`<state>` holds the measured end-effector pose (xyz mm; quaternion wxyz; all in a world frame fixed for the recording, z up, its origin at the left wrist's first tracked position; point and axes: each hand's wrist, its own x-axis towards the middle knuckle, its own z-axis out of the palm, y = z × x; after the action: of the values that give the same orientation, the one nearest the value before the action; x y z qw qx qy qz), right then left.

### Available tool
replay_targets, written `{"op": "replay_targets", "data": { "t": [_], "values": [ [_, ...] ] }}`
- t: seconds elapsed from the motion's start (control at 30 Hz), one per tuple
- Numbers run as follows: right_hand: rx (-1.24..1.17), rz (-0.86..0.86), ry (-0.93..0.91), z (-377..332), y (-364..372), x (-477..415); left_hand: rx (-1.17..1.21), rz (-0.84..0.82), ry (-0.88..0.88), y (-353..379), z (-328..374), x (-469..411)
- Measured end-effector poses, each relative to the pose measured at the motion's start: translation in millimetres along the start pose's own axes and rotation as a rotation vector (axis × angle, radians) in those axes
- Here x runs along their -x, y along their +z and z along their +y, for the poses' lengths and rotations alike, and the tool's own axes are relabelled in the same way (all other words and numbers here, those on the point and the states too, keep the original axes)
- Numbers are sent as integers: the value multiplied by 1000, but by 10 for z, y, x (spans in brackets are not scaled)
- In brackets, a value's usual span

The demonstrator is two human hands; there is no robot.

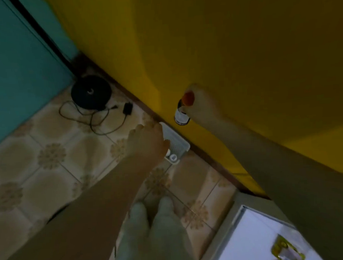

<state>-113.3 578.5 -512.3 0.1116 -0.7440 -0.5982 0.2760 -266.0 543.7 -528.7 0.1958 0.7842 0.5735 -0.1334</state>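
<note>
My right hand (200, 103) grips a small dark bottle (182, 114) with an orange-red cap and a white label, held in the air in front of the yellow wall. My left hand (147, 142) reaches down over a white plastic tray (176, 138) that lies on the tiled floor against the wall's base. Its fingers are at the tray's near rim, and I cannot tell whether they grip it. A small white round item (173, 157) sits at the tray's near end. The picture is dim and blurred.
A black round device (90, 92) with a tangled cable and a plug adapter (127, 108) lies on the floor by the teal door (20, 63). My legs (151, 235) stand on the patterned tiles. A white open appliance (256, 236) shows at the bottom right.
</note>
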Motion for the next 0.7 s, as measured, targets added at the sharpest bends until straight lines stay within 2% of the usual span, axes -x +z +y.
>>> {"op": "replay_targets", "data": {
  "t": [0.2,0.5,0.7],
  "values": [
    [-12,-83,32,810,1392,-666,-45,-117,-65,1160,-446,-788],
    [58,-142,-82,1346,3395,-1605,-70,-185,-68,2799,-1016,-1917],
    [94,-174,-43,1624,4307,-1918,-74,-220,-60,3575,-1324,-2340]
  ]
}}
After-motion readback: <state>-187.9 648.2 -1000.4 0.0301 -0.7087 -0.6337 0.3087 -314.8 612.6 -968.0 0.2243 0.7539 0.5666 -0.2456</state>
